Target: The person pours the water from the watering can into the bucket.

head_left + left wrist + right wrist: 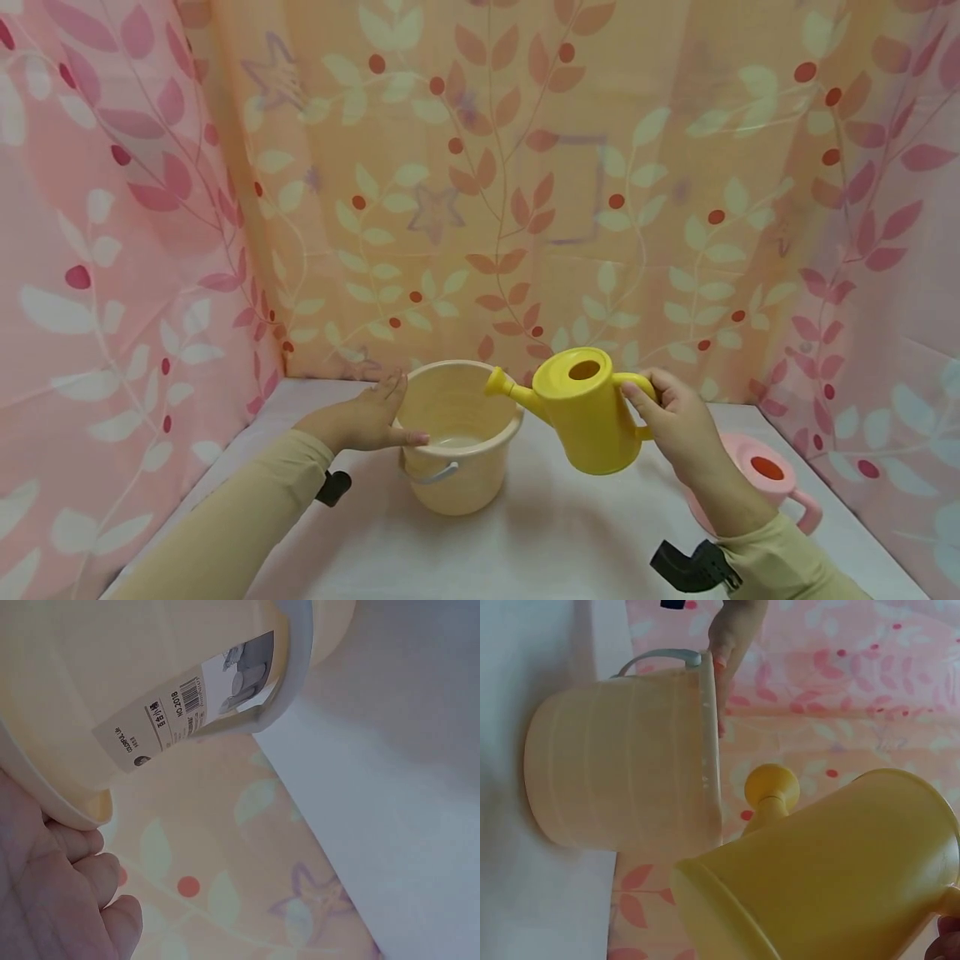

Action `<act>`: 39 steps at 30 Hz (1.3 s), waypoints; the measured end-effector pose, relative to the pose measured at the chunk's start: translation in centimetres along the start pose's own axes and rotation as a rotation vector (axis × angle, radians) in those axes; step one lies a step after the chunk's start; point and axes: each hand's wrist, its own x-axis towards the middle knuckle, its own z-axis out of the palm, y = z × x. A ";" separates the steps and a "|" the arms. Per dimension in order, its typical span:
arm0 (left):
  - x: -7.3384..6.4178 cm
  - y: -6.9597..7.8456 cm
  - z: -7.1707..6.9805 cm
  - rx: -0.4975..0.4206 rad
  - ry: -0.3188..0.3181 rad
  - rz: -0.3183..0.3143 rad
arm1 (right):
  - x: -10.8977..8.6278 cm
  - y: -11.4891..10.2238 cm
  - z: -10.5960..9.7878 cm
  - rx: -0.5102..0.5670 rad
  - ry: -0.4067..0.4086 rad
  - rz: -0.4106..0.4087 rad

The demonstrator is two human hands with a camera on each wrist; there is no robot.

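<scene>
A cream bucket (461, 487) stands upright on the table, its grey handle (437, 475) hanging down at the front. My left hand (363, 421) rests on the left part of its rim, fingers extended and the thumb lying along the near edge. In my right hand (682, 421) I grip the handle of a yellow watering can (596, 429), held raised to the right of the bucket. Its spout (517, 392) points left and overlaps the bucket's mouth in the head view. The left wrist view shows a printed label (187, 701) on the bucket's side.
Behind my right forearm stands a pink watering can (742, 452) on the right of the white-covered table (555, 546). Patterned curtains (510, 167) with leaves and red dots close off the back and both sides.
</scene>
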 end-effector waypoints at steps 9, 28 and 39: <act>0.0 0.1 0.0 0.035 -0.001 0.003 | 0.3 0.3 0.4 0.002 0.000 -0.018; 0.1 0.4 -0.1 0.098 0.014 0.015 | 1.1 -0.3 0.5 -0.127 -0.080 -0.069; 0.3 0.2 -0.1 0.112 0.014 0.019 | 1.4 -1.0 0.4 -0.157 -0.125 -0.052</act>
